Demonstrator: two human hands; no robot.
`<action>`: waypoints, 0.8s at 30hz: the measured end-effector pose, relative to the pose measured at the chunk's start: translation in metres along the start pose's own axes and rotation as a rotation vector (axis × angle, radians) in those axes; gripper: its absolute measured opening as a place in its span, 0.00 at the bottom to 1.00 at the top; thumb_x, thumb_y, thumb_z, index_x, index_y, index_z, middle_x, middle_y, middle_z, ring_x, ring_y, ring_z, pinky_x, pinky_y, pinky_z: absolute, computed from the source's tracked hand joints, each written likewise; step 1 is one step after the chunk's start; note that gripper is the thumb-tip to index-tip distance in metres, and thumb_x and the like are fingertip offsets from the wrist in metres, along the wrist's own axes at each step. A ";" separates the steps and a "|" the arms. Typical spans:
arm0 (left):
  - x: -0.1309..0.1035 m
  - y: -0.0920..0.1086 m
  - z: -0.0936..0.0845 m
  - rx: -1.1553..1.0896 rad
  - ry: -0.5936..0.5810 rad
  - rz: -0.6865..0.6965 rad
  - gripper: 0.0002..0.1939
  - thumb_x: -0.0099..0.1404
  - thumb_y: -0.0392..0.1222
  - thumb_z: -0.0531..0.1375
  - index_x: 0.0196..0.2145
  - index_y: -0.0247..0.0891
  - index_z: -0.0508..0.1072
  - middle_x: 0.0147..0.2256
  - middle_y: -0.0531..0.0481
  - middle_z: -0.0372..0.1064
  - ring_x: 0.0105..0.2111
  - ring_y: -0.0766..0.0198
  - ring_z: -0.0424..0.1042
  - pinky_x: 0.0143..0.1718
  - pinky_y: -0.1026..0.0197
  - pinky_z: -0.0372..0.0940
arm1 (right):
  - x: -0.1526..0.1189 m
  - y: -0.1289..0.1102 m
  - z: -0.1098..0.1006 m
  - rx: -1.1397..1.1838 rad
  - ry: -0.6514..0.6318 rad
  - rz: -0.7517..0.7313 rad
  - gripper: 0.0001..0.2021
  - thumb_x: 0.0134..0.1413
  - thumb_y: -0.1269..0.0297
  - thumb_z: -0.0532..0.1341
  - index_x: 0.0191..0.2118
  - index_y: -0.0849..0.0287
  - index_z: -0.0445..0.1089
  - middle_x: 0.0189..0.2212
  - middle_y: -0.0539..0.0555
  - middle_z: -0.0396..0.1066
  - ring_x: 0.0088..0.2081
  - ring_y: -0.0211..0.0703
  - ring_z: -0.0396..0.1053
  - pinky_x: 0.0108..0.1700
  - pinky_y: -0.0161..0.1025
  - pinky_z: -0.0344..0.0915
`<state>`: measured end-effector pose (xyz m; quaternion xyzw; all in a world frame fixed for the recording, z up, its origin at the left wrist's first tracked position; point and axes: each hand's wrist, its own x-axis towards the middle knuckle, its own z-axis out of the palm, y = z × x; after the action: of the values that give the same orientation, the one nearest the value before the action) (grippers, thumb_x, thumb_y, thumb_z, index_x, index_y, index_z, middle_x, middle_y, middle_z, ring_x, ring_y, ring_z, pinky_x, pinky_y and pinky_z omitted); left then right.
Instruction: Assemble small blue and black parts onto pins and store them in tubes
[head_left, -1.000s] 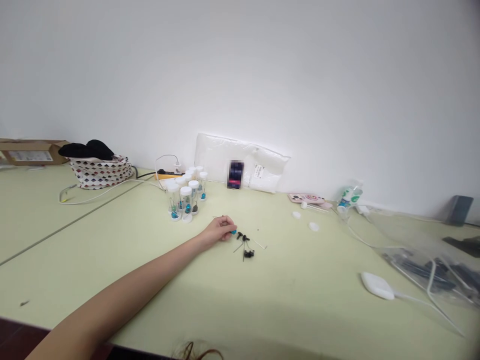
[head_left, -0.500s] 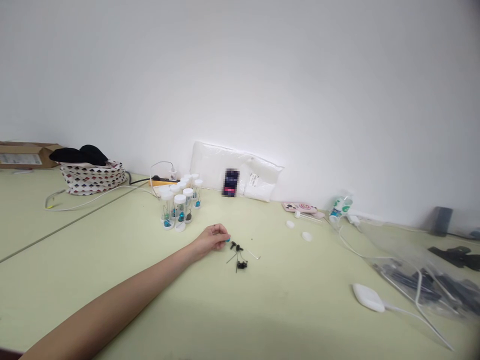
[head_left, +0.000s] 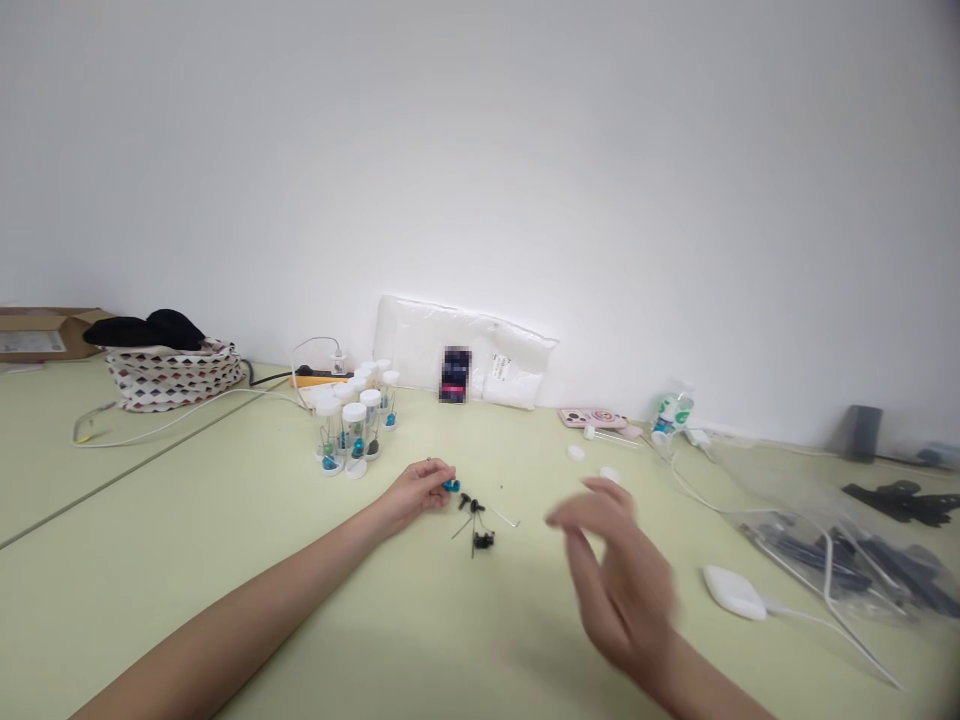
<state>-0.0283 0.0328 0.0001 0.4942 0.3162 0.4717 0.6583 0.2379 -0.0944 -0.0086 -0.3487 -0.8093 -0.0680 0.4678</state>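
My left hand (head_left: 414, 496) rests on the table and pinches a small shiny blue piece (head_left: 451, 486), shaped somewhat like a short bolt, between thumb and fingertips. Just to its right lie several small black screws (head_left: 472, 505), thin metal hex keys (head_left: 472, 545) and a small black clustered part (head_left: 484, 540). Above the table on the right, my right hand (head_left: 619, 570) is blurred by motion. Its thumb and index finger are apart, with nothing visible between them.
Capped clear vials (head_left: 354, 435) with blue and dark pieces stand left. White caps (head_left: 576, 453) and an empty tube (head_left: 611, 437) lie farther back right. A white puck-shaped charger (head_left: 735, 592), its cable and plastic bags (head_left: 840, 560) occupy the right side. A phone (head_left: 454, 375) leans at the back.
My right hand has come into view from the lower right. My left hand stays near the same spot, and more of the blue piece shows. The camera view has shifted slightly.
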 end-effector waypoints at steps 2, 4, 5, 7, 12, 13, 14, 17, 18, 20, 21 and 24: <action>-0.001 0.001 0.001 0.004 0.007 0.005 0.13 0.49 0.46 0.62 0.28 0.33 0.68 0.28 0.52 0.64 0.20 0.74 0.63 0.25 0.67 0.58 | 0.068 0.000 0.016 0.038 -0.168 0.271 0.09 0.55 0.67 0.52 0.41 0.56 0.65 0.33 0.55 0.69 0.34 0.43 0.67 0.34 0.39 0.63; -0.001 0.001 0.001 0.017 -0.001 0.008 0.13 0.49 0.45 0.63 0.28 0.33 0.69 0.28 0.51 0.64 0.21 0.74 0.62 0.25 0.67 0.58 | 0.106 0.002 0.034 0.093 -0.361 0.452 0.08 0.52 0.65 0.53 0.38 0.56 0.65 0.27 0.51 0.69 0.26 0.39 0.66 0.27 0.35 0.60; -0.002 0.001 0.001 0.021 -0.012 0.009 0.12 0.49 0.45 0.63 0.28 0.33 0.69 0.28 0.50 0.65 0.21 0.74 0.62 0.26 0.67 0.58 | 0.114 0.004 0.044 0.082 -0.411 0.536 0.08 0.51 0.63 0.54 0.37 0.56 0.65 0.25 0.50 0.69 0.25 0.38 0.66 0.25 0.34 0.59; -0.003 0.002 0.001 0.029 -0.036 0.004 0.12 0.49 0.44 0.63 0.28 0.32 0.70 0.28 0.49 0.65 0.22 0.74 0.62 0.26 0.67 0.58 | 0.114 0.009 0.061 0.034 -0.450 0.629 0.08 0.48 0.60 0.56 0.35 0.56 0.66 0.23 0.49 0.69 0.25 0.38 0.66 0.27 0.33 0.57; -0.006 0.006 0.002 0.042 -0.051 -0.016 0.12 0.48 0.44 0.63 0.28 0.32 0.72 0.28 0.48 0.66 0.23 0.72 0.62 0.28 0.66 0.59 | 0.100 0.015 0.085 -0.006 -0.513 0.642 0.10 0.44 0.57 0.58 0.31 0.56 0.67 0.23 0.48 0.70 0.26 0.38 0.65 0.27 0.32 0.52; -0.006 0.007 0.003 0.043 -0.045 -0.018 0.13 0.48 0.44 0.63 0.29 0.32 0.72 0.28 0.48 0.66 0.24 0.72 0.62 0.29 0.65 0.59 | 0.100 0.015 0.088 -0.008 -0.525 0.640 0.09 0.44 0.57 0.58 0.31 0.56 0.67 0.23 0.48 0.69 0.26 0.37 0.64 0.26 0.32 0.51; -0.007 0.008 0.003 0.046 -0.041 -0.020 0.13 0.48 0.43 0.63 0.29 0.32 0.73 0.28 0.47 0.67 0.24 0.71 0.63 0.30 0.65 0.60 | 0.100 0.016 0.090 -0.010 -0.535 0.640 0.08 0.44 0.58 0.59 0.29 0.56 0.68 0.22 0.48 0.69 0.25 0.37 0.64 0.26 0.32 0.51; -0.008 0.008 0.003 0.057 -0.048 -0.026 0.13 0.49 0.43 0.63 0.31 0.32 0.73 0.29 0.47 0.67 0.25 0.70 0.63 0.31 0.64 0.60 | 0.099 0.019 0.095 0.000 -0.548 0.638 0.06 0.43 0.61 0.59 0.28 0.57 0.68 0.21 0.48 0.69 0.24 0.36 0.63 0.26 0.31 0.49; -0.008 0.008 0.003 0.058 -0.054 -0.029 0.12 0.49 0.43 0.63 0.31 0.32 0.73 0.29 0.47 0.67 0.25 0.70 0.63 0.31 0.64 0.60 | 0.097 0.020 0.096 0.009 -0.545 0.629 0.05 0.43 0.62 0.59 0.28 0.56 0.68 0.21 0.48 0.69 0.24 0.36 0.63 0.25 0.31 0.49; -0.007 0.007 0.003 0.051 -0.062 -0.033 0.12 0.50 0.42 0.63 0.32 0.32 0.73 0.29 0.47 0.66 0.25 0.71 0.63 0.32 0.65 0.59 | 0.093 0.021 0.099 0.025 -0.527 0.601 0.04 0.44 0.64 0.59 0.28 0.56 0.67 0.21 0.47 0.69 0.24 0.35 0.62 0.26 0.31 0.49; -0.007 0.007 0.002 0.045 -0.065 -0.033 0.12 0.50 0.42 0.63 0.32 0.32 0.73 0.29 0.48 0.66 0.26 0.71 0.63 0.32 0.65 0.59 | 0.090 0.022 0.100 0.031 -0.516 0.585 0.03 0.44 0.65 0.58 0.28 0.56 0.67 0.21 0.47 0.68 0.23 0.35 0.62 0.26 0.31 0.49; -0.006 0.006 0.001 0.026 -0.075 -0.031 0.12 0.50 0.41 0.63 0.32 0.33 0.73 0.29 0.49 0.66 0.26 0.71 0.64 0.32 0.65 0.59 | 0.084 0.023 0.102 0.038 -0.472 0.549 0.02 0.46 0.65 0.57 0.27 0.56 0.66 0.19 0.47 0.67 0.22 0.35 0.61 0.26 0.31 0.49</action>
<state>-0.0311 0.0276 0.0058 0.5149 0.3049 0.4383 0.6707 0.1526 0.0095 -0.0024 -0.5503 -0.7724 0.1574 0.2752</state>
